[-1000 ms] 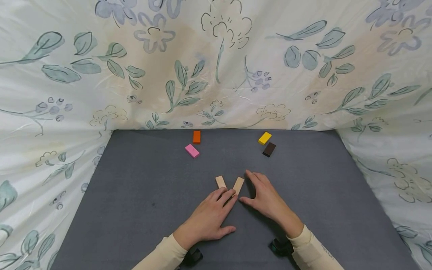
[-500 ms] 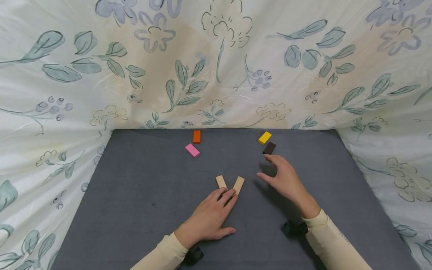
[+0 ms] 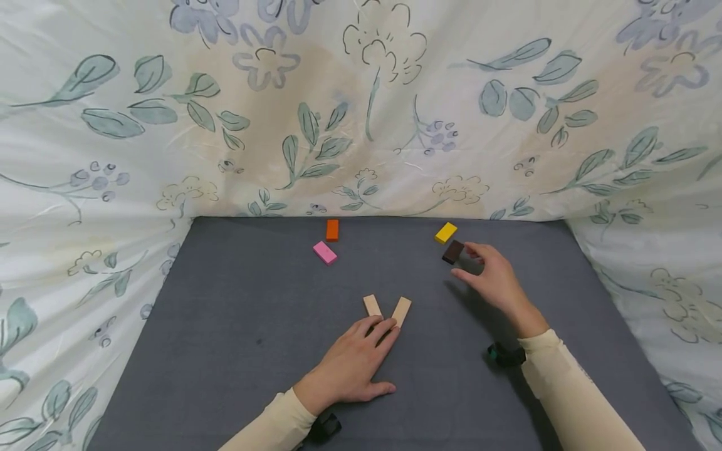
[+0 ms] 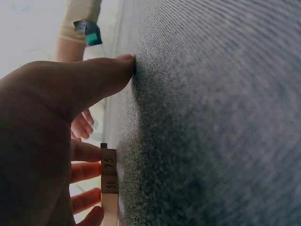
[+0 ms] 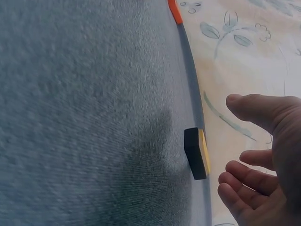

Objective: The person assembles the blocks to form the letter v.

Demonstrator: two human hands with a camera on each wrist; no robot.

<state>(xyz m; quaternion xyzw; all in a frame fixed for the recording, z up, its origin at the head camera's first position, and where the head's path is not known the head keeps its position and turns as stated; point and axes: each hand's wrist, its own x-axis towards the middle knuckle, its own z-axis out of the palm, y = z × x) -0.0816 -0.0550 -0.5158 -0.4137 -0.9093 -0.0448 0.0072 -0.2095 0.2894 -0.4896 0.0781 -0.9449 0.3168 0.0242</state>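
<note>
My left hand [image 3: 351,364] lies with its fingers outstretched over the near ends of two pale wooden blocks [image 3: 403,308], which form a V. In the left wrist view the fingertips touch the blocks, whose end faces carry the numbers 75 [image 4: 109,161] and 50 [image 4: 110,183]. Farther out to the right, my right hand [image 3: 497,283] reaches beside a dark brown block [image 3: 453,252]. Its fingertips are at the block's right edge, thumb spread apart below. The right wrist view has that dark block [image 5: 194,153] in front of the fingers, with nothing gripped.
A yellow block [image 3: 445,233] sits just behind the dark one. Toward the back left are an orange block [image 3: 333,230] and a pink block [image 3: 324,253]. Flowered cloth [image 3: 372,125] rises along the back and sides of the grey table surface [image 3: 254,288].
From beside the wooden blocks, my right hand has moved away and to the right, up to the dark brown block. The left hand keeps its place on the wooden blocks.
</note>
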